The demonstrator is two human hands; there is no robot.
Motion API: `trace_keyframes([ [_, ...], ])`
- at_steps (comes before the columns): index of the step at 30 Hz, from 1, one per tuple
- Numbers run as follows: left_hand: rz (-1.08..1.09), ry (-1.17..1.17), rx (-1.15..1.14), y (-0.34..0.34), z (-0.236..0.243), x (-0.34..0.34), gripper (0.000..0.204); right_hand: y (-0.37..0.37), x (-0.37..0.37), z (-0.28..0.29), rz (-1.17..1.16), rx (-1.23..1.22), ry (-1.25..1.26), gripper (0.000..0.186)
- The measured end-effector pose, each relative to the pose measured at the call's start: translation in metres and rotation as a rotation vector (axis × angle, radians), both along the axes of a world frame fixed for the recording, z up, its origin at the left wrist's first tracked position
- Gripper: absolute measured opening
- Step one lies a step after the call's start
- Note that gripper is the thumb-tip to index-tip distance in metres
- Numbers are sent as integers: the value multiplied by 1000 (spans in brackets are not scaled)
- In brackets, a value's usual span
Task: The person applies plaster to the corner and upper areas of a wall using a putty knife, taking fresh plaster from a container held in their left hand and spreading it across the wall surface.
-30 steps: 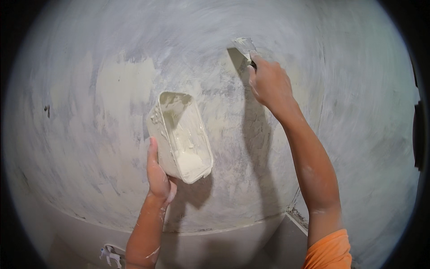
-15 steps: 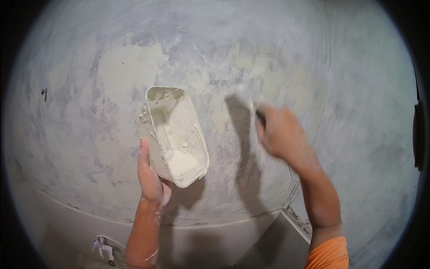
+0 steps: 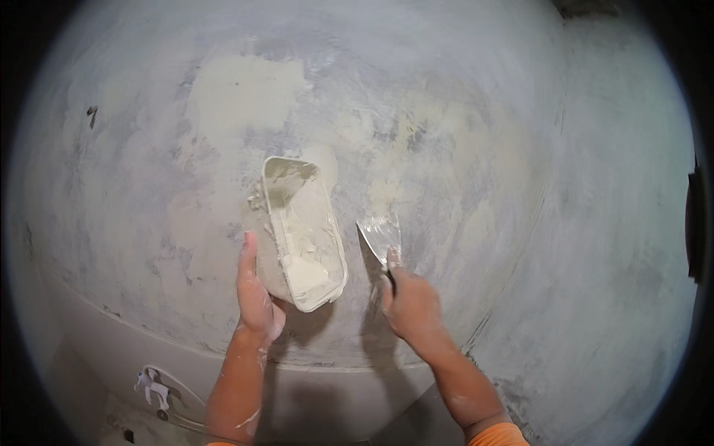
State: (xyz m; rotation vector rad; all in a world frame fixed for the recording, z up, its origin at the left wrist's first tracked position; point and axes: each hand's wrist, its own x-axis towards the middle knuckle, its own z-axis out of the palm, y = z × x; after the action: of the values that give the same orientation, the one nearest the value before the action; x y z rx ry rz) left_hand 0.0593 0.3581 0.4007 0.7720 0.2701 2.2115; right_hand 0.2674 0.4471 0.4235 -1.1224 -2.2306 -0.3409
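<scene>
My left hand (image 3: pixel 258 297) is closed round the lower left side of a white rectangular plastic tub (image 3: pixel 338 238), tilted so that its inside faces me. Pale putty (image 3: pixel 306 271) lies in its lower end and is smeared over its walls and rim. My right hand (image 3: pixel 411 301) grips the dark handle of a putty knife (image 3: pixel 382 235), one finger stretched along the blade. The putty-smeared blade lies against or very close to the wall, right of the tub; I cannot tell how firmly it touches.
The grey wall (image 3: pixel 171 253) carries pale putty patches (image 3: pixel 249 93). A corner joins it to another grey wall (image 3: pixel 617 245) at right. A small dark piece (image 3: pixel 91 115) sticks out at upper left. At lower left is a white tap-like fitting (image 3: pixel 155 390) with a hose.
My right hand has come down and left with the putty knife, whose blade now shows clearly. The tub has shifted slightly right in view. Fresh-looking putty strokes show above the blade.
</scene>
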Motion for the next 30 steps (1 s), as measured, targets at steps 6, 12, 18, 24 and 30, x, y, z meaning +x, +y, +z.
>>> trace_keyframes([
  [6, 14, 62, 59, -1, 6, 8, 68, -32, 27, 128, 67, 185, 225, 25],
  [12, -103, 63, 14, 11, 8, 16, 69, 12, -13, 189, -127, 280, 5, 25],
  [18, -17, 75, -1, 2, 1, 1, 69, -40, 13, 135, -88, 49, -387, 23],
  [24, 4, 95, 6, -6, 6, 9, 69, -29, 31, 191, -90, 239, -84, 21],
  [30, -72, 122, 11, 1, 7, 9, 70, 30, 2, 207, -147, 438, 101, 36],
])
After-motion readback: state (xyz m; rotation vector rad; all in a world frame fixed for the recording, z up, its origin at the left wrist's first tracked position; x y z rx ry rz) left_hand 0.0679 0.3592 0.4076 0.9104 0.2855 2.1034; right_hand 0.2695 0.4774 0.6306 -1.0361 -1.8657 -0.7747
